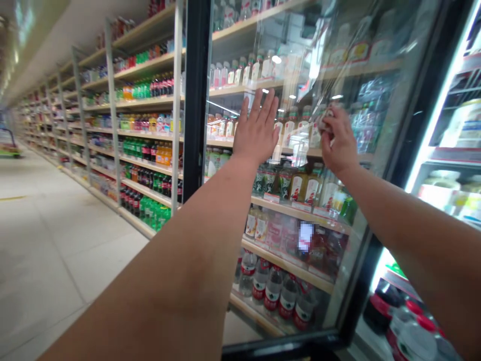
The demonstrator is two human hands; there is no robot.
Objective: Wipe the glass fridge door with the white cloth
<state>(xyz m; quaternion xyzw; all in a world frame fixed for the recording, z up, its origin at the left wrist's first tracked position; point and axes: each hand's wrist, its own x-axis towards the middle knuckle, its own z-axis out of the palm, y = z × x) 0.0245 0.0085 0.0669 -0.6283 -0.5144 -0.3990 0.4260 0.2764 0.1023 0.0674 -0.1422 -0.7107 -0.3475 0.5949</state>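
Observation:
A glass fridge door point(300, 210) with a black frame stands swung open in front of me. My left hand point(257, 129) lies flat against the glass with its fingers stretched out and holds nothing. My right hand point(337, 141) is closed on a small crumpled wad point(326, 122), perhaps a cloth or tissue, and presses it to the glass near the door's upper right. Bottled drinks show through and reflect in the pane.
Long wooden shelves point(146, 108) of bottled drinks run down the aisle at left, beside a pale tiled floor point(56, 235). The lit fridge interior point(451, 165) with bottles and tubs is at right. A cart point(7, 143) stands far down the aisle.

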